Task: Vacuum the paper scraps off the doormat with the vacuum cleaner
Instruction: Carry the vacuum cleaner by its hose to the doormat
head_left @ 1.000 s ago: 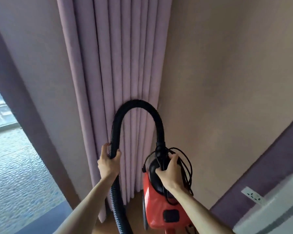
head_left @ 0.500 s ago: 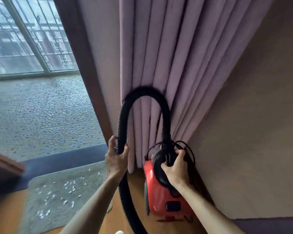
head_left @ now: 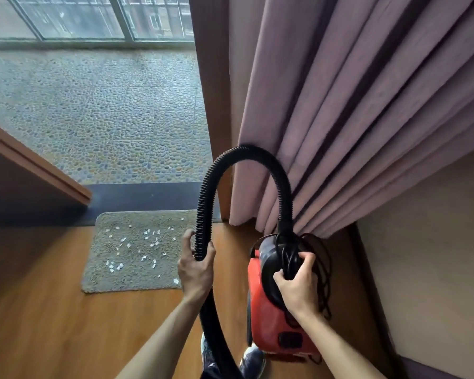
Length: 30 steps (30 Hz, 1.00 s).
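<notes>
Risk check: vacuum cleaner (head_left: 274,321) looks lifted. Right hand (head_left: 298,287) is curled round its top handle, with the loose cord (head_left: 324,269) bunched under the fingers. Left hand (head_left: 196,269) is wrapped round the hose (head_left: 206,203). Doormat (head_left: 107,280) lies ahead-left by the door sill, paper scraps (head_left: 128,245) scattered across it. Likely failures: dangling cord loops snagging or tripping, hose arch dragging the curtain (head_left: 340,132). Nozzle isn't visible.

We see our forearms (head_left: 159,332) bare, and the left hand (head_left: 196,272) and right hand (head_left: 298,292) uncovered too. Our shoes (head_left: 253,356) are dark blue, with white toe caps and soles.
</notes>
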Each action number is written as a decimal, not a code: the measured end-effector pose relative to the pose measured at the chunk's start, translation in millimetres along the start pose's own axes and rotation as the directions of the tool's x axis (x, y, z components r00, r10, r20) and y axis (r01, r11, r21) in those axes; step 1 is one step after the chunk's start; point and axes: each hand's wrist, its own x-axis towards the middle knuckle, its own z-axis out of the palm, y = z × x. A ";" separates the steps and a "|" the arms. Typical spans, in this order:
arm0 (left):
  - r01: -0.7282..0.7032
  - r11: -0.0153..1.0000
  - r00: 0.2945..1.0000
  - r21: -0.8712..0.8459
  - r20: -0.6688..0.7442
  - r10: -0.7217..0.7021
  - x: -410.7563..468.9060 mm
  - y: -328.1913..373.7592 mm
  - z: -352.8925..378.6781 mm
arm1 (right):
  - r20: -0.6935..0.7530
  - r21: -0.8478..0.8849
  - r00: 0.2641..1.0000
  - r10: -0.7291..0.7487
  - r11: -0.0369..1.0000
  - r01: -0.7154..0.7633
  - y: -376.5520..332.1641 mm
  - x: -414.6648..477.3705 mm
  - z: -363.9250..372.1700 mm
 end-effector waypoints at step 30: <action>0.035 0.996 0.999 0.077 -0.004 -0.035 143.5 -299.6 152.9 | 0.038 0.005 0.999 0.031 0.999 -0.031 200.7 97.5 279.6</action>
